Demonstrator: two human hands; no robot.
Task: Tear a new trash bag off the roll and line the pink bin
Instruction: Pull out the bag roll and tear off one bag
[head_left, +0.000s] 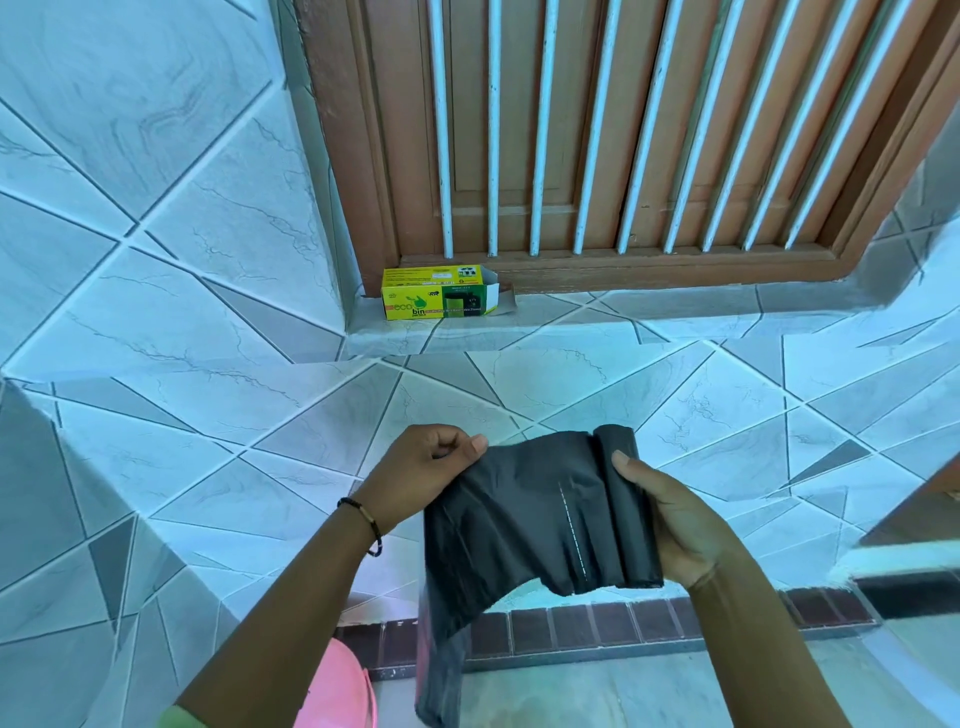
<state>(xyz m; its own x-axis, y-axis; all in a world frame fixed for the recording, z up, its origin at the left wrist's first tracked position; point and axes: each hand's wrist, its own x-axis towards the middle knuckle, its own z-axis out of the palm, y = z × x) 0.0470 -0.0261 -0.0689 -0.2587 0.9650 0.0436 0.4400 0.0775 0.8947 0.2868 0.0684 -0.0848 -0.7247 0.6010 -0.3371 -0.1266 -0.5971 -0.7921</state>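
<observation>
Yellow box (439, 292) reads "eco bin"; hands stretch black bag (514, 514)

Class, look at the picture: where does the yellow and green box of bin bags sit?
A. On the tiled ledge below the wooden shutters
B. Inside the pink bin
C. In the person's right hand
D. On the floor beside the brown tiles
A: the yellow and green box lies on the tiled ledge under the wooden shutters, apart from both hands, which hold the black bag roll.

Both arms reach forward. The left hand (428, 467) pinches with curled fingers; the right hand (670, 525) grips from the side, thumb on top.
</observation>
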